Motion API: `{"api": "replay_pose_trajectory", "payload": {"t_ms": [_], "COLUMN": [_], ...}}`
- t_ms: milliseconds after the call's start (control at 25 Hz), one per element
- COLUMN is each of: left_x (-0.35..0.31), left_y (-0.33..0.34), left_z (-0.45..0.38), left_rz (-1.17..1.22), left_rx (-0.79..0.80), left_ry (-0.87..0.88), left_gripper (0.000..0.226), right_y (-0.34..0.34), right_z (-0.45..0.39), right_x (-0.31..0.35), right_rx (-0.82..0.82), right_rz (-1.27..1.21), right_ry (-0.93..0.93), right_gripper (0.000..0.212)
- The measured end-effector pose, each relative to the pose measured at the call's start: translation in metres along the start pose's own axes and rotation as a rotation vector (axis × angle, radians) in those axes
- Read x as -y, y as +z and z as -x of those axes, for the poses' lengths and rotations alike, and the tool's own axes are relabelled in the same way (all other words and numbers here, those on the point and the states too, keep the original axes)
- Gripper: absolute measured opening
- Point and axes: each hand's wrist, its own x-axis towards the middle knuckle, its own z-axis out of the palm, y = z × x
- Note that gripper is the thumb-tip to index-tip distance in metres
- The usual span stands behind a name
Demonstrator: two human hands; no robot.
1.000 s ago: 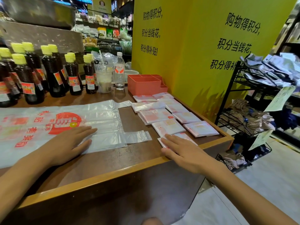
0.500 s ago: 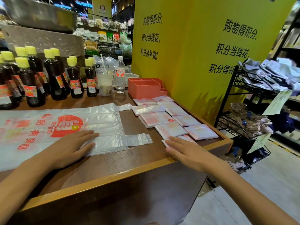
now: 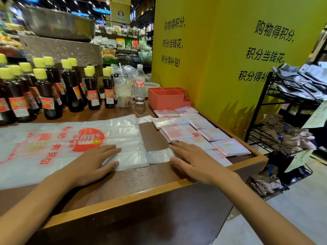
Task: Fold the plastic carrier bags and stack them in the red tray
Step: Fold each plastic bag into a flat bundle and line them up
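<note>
A large clear carrier bag (image 3: pixel 58 144) with red print lies flat across the wooden table. My left hand (image 3: pixel 93 161) presses flat on its near right part, fingers straight. My right hand (image 3: pixel 192 161) lies flat at the tip of the bag's near handle strip (image 3: pixel 159 155), fingers pointing left. Several folded bags (image 3: pixel 178 132) lie in rows on the table's right side. The red tray (image 3: pixel 166 99), with dividers, stands behind them against the yellow wall.
Several dark sauce bottles (image 3: pixel 47 96) with yellow caps stand at the back left. A bagged drink cup (image 3: pixel 124 89) and a water bottle (image 3: pixel 140 85) sit beside the tray. The table has a raised wooden rim (image 3: pixel 247 165). A black wire rack (image 3: pixel 283 121) stands at right.
My right hand has slid left off the nearest folded bags to the tip of the near handle strip. My left hand has stayed pressed on the bag.
</note>
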Motion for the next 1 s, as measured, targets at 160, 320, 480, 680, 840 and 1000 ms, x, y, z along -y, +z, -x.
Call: {"api": "replay_pose_trajectory", "payload": {"t_ms": [160,320,480,680,840,1000], "left_x": [-0.020,0.000,0.010,0.004,-0.010,-0.018], "left_y": [0.000,-0.010,-0.011,-0.019,-0.030,-0.047], "left_z": [0.000,0.007,0.010,0.013,0.037,0.069], "left_rz": [0.147,0.232,0.028,0.078,0.089,-0.095], "left_rx": [0.000,-0.068,0.064,0.133,0.085,0.025], "left_ry": [-0.051,-0.135,-0.173,-0.225,-0.274,-0.284], "left_gripper": [0.077,0.070,0.074,0.084,0.078,0.061], "right_y": [0.018,0.044,0.062,0.065,0.069,0.064], "right_z": [-0.046,-0.094,-0.120,-0.127,-0.131,-0.127], "right_x": [0.044,0.090,0.088,0.078,0.075,0.077], "right_rx": [0.017,0.168,0.161,0.128,0.057,0.000], "right_rz": [-0.147,-0.241,-0.248,-0.327,-0.403,-0.418], "right_ry": [-0.100,-0.183,-0.219,-0.244,-0.238,-0.239], "right_gripper": [0.064,0.073,0.074,0.054,0.034,0.029]}}
